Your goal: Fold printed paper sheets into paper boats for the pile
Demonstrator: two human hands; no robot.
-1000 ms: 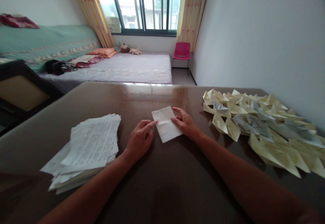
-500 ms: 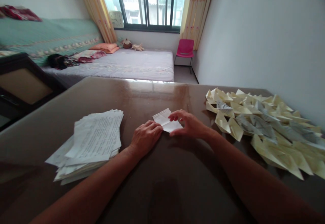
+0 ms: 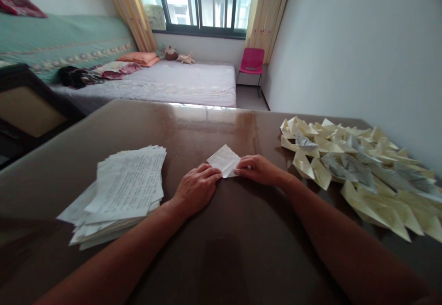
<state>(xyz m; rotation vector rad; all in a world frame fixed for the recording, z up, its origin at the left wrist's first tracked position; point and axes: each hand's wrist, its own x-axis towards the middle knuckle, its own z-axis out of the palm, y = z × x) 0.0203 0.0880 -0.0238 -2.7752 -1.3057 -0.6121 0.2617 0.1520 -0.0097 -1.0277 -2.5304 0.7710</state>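
Observation:
A small folded sheet of white paper (image 3: 225,159) lies on the brown table between my hands, one corner pointing away from me and a crease running through it. At its left corner, my left hand (image 3: 199,183) rests with fingers together, the fingertips pressing the paper's edge. My right hand (image 3: 257,169) pinches the right corner between thumb and fingers. The fingers cover both side corners of the paper.
To the left lies a stack of printed sheets (image 3: 126,183). Many folded paper boats (image 3: 348,157), cream and grey, spread over the right side of the glossy table (image 3: 165,268). Beyond the table stand a bed (image 3: 193,81) and a pink chair (image 3: 252,61).
My right hand has closed from a spread pose above the paper into a pinch on its right corner. My left hand stays at the left corner. The view has tilted slightly down.

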